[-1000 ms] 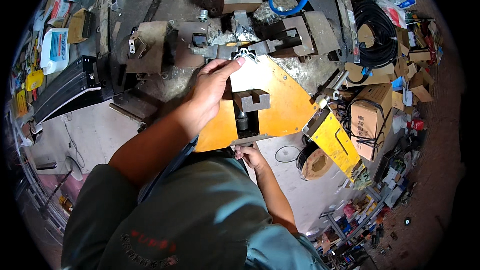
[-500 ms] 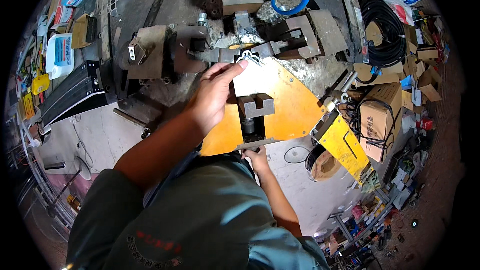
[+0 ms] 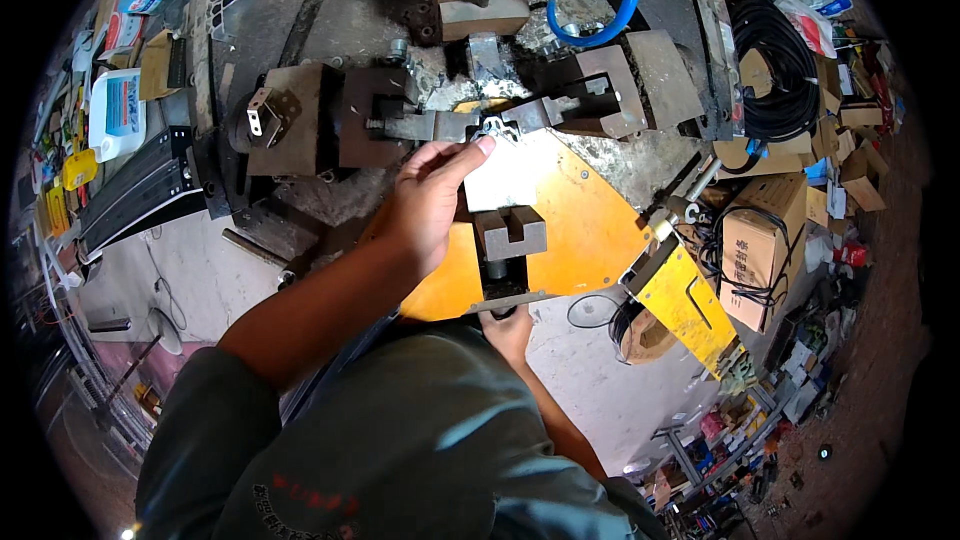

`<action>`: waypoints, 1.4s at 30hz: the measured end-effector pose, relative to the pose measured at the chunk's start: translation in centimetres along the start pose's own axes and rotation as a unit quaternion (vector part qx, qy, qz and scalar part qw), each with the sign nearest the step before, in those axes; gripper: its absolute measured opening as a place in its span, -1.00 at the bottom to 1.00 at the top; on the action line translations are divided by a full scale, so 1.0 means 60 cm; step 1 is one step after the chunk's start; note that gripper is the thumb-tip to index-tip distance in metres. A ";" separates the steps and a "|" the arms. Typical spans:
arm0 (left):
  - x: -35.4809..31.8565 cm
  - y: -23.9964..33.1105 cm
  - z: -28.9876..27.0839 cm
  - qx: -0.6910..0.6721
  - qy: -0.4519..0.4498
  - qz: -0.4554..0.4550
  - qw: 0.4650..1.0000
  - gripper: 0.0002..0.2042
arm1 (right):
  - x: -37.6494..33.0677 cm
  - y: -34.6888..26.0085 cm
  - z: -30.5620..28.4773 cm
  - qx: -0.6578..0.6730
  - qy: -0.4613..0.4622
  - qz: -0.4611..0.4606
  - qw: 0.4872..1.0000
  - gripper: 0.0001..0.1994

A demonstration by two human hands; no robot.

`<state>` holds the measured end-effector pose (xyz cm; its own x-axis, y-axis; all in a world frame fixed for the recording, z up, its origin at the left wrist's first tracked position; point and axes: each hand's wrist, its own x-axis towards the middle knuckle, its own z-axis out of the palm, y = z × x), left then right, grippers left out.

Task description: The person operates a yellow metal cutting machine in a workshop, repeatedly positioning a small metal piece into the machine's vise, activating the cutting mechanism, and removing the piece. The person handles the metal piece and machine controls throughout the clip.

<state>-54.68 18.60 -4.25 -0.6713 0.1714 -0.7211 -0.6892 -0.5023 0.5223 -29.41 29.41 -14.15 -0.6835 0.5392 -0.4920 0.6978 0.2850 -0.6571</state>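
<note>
My left hand reaches across the orange machine table, with thumb and fingers closed in a pinch on a small silvery metal profile piece. That piece lies between the inner ends of two metal jaws, the left jaw and the right jaw. Below it is a brightly lit white surface; whether this is a separate plate, I cannot tell. A notched steel block stands nearer to me. My right hand is closed round a dark knob-like part under the table's front edge, partly hidden.
A blue hose curves over the machine bed. Steel blocks flank the jaws. On the right are a yellow bracket, a cardboard box and coiled black cable. A white jug stands at the left.
The view has shifted slightly, with the machine lower in the picture. My left hand still pinches the profile piece at the jaws. My right hand's fingers have changed position under the table edge.
</note>
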 end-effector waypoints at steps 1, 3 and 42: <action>-0.004 0.003 0.001 -0.005 0.003 -0.003 1.000 -0.82 | 0.001 0.016 0.001 0.012 -0.015 -0.030 0.999 -0.67; -0.007 0.006 0.004 -0.011 0.004 -0.005 1.000 -0.82 | 0.013 0.063 0.006 0.041 -0.042 -0.091 0.994 -0.71; 0.007 -0.022 0.002 0.042 0.060 0.032 0.997 -0.79 | 0.042 0.064 -0.038 0.223 -0.293 0.128 0.921 -0.85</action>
<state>-54.10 19.43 -5.19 -0.6812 0.0361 -0.7312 -0.6695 -0.4349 0.6022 -27.94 33.65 -16.63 -0.5976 -0.0145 -0.8017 0.7846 -0.2168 -0.5809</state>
